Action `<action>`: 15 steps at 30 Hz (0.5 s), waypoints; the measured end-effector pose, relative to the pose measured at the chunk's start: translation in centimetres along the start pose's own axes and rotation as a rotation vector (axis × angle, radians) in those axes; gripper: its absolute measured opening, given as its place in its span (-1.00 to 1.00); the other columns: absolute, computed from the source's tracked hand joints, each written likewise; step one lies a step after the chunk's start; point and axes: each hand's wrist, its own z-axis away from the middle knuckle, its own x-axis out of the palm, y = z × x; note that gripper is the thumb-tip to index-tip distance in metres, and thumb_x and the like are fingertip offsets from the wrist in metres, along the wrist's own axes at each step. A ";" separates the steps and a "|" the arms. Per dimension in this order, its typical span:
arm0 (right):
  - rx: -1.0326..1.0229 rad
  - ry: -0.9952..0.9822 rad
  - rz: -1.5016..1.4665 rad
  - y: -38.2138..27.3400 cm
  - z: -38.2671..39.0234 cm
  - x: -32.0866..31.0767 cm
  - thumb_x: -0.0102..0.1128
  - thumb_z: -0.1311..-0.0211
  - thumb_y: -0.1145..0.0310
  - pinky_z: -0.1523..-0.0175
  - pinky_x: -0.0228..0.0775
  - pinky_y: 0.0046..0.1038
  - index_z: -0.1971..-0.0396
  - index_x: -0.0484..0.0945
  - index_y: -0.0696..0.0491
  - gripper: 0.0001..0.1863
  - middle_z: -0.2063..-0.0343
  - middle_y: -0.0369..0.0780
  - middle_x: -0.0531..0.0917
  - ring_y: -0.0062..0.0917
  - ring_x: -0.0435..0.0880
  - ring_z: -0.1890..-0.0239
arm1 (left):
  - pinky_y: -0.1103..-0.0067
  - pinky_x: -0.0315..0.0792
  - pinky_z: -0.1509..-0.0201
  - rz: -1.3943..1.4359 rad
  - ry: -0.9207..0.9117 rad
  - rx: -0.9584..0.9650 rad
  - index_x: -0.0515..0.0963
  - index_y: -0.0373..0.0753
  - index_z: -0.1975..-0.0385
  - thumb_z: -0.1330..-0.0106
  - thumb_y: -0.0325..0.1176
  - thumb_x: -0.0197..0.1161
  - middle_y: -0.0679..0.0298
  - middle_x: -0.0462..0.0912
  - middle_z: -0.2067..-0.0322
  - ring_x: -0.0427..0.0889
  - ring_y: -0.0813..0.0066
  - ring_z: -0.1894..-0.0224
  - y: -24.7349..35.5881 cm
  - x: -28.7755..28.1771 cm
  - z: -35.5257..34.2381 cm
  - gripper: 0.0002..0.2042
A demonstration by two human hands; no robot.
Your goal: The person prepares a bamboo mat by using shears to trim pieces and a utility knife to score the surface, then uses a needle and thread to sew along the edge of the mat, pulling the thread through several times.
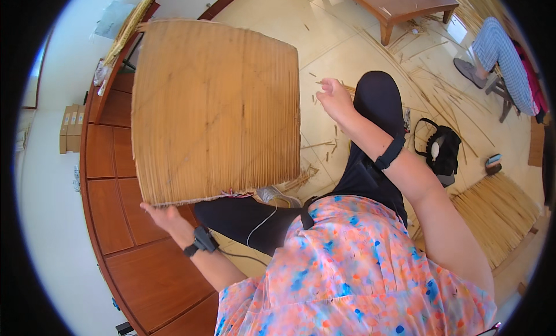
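A large squarish panel of tightly packed tan straw-like strips (217, 110) stands raised in front of me, with red and white threads at its lower edge. My left hand (165, 214) grips its lower left corner. My right hand (336, 101) is apart from the panel, to its right, with fingers loosely bent and nothing visible in them. Both my legs are bent below, in black trousers (375, 96).
A wooden cabinet (110, 208) curves along the left. A low wooden table (399, 6) is at top. A person's checked-trouser leg (495, 52) and stool (501, 96) are at right, near scattered straws, a black bag (440, 151) and a straw bundle (492, 214).
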 end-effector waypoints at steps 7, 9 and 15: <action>0.255 -0.106 -0.127 -1.4 0.1 1.4 0.11 -0.20 0.39 -0.24 0.30 -0.31 -0.31 0.21 0.19 -0.35 -0.17 0.06 0.46 -0.20 0.43 -0.23 | 0.24 -0.15 -0.53 -0.046 0.081 0.093 0.03 -0.23 -0.44 -0.49 0.15 -0.20 0.14 -0.02 -0.46 -0.01 0.19 -0.47 5.2 -3.4 0.7 -0.31; 0.275 -0.171 -0.131 -1.9 0.6 2.2 0.04 -0.30 0.33 -0.37 0.12 -0.29 -0.33 0.20 0.17 -0.39 -0.29 -0.01 0.35 -0.22 0.27 -0.36 | 0.29 -0.18 -0.54 0.054 0.143 0.052 0.01 -0.23 -0.44 -0.50 0.13 -0.22 0.22 -0.06 -0.48 -0.03 0.22 -0.48 5.7 -4.8 0.5 -0.32; 0.436 -0.226 -0.318 -5.4 2.8 3.3 -0.11 -0.34 0.38 -0.23 0.35 -0.25 -0.29 0.21 0.24 -0.46 -0.14 0.02 0.49 -0.21 0.46 -0.19 | 0.32 -0.15 -0.53 0.145 0.207 -0.033 0.10 -0.21 -0.42 -0.49 0.15 -0.19 0.27 -0.01 -0.47 0.03 0.25 -0.45 5.4 -7.9 -0.1 -0.33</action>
